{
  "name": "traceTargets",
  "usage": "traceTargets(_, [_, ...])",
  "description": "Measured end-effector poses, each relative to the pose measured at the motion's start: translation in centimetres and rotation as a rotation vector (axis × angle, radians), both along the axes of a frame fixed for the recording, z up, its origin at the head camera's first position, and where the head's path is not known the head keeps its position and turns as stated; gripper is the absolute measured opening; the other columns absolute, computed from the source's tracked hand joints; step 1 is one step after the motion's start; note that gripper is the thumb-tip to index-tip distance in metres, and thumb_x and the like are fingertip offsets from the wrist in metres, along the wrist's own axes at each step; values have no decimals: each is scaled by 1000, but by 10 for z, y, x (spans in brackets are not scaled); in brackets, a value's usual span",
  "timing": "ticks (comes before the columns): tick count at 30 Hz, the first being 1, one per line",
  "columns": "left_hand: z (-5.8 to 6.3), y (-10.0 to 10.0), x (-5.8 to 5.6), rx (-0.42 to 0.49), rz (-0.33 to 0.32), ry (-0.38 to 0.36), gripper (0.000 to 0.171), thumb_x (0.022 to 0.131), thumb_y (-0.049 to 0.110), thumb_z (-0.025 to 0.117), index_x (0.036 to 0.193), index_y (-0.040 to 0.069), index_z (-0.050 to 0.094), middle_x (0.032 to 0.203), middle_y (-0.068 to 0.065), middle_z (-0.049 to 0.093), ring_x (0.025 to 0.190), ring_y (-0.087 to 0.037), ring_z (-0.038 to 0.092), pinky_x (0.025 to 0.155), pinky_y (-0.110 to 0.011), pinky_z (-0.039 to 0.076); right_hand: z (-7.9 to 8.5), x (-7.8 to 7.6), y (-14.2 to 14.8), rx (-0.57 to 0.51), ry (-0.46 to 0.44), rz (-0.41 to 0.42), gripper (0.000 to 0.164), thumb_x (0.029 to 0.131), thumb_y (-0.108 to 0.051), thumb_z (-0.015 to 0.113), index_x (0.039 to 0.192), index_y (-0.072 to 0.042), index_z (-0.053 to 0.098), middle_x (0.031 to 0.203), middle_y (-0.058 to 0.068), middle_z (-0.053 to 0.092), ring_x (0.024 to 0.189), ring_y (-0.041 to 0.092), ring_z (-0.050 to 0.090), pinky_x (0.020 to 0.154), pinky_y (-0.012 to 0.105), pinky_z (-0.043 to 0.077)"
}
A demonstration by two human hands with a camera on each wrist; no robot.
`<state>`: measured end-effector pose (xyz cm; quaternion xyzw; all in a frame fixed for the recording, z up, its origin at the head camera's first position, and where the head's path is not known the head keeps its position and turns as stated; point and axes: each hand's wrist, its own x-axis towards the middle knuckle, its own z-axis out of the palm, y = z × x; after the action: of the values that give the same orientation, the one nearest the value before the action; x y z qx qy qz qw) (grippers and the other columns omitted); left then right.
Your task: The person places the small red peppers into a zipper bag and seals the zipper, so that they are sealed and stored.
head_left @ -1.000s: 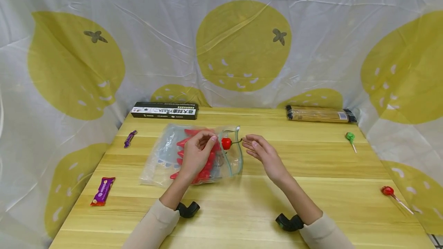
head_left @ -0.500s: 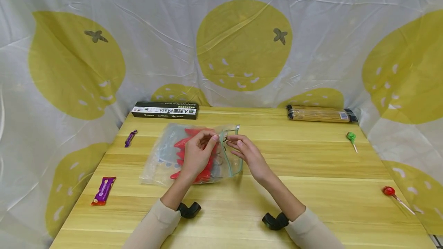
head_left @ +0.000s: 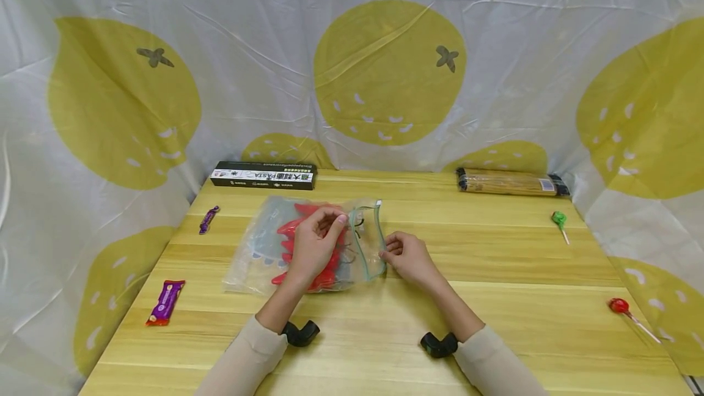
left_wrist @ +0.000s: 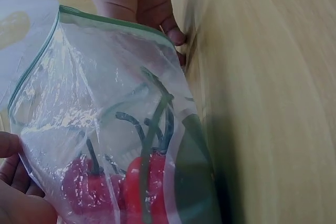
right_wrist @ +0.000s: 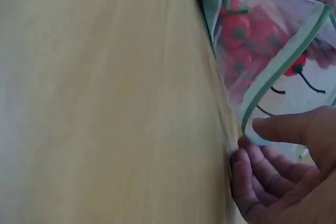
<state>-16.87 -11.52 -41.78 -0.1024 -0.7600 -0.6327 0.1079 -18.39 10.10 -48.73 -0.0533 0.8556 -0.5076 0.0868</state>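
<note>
A clear zip bag (head_left: 250,231) with a green-edged mouth lies on the table, mouth to the right. Red peppers (left_wrist: 149,184) with dark curved stems are inside it. My left hand (head_left: 315,246) pinches the upper layer of the bag close to the mouth. At the right rim, my right hand (head_left: 411,256) pinches the bag's green edge. The right wrist view shows its thumb (right_wrist: 283,128) over that edge with the fingers beneath. The mouth is spread apart between the two hands.
A black pasta box (head_left: 263,176) and a pack of spaghetti (head_left: 508,182) lie along the back. Purple wrapped sweets, one small (head_left: 209,220) and one larger bar (head_left: 166,302), lie left. A green lollipop (head_left: 559,220) and a red lollipop (head_left: 619,306) lie right.
A red pepper seen at the bag's mouth one second ago has gone further in. My right hand moved left to the mouth, then back to the right rim, which it now pinches.
</note>
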Motion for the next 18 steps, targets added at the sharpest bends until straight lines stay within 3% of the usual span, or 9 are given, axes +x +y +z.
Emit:
traceTargets(4, [3,-1,0,15,-10,-1,15,95,19,64,102,5,67,102,-8,69,96,-16,66,87,-23,55,7,0,3,-11,1,16,10,88,-12,71,97,-8,67,87,5,66,75,15,63,65,28,54])
traceTargets(9, [5,-3,-3,58,3,33,16,94,19,65,104,6,68,109,-8,69,96,-15,65,84,-21,54,30,-3,21,-100,19,20,13,93,-14,66,102,-5,67,93,11,64,75,17,68,69,41,59])
traceTargets(13, [5,-2,-6,69,9,130,15,92,23,67,103,13,70,105,-4,71,89,-17,67,80,-26,57,56,-10,43,-159,61,24,25,96,-24,62,112,-4,65,96,13,62,76,22,68,73,42,58])
traceTargets(18, [22,8,4,81,-33,272,12,91,21,69,101,15,71,98,-2,72,84,-20,68,78,-32,58,97,-24,69,-151,124,28,30,97,-33,60,116,-10,65,91,15,64,78,25,64,72,31,53])
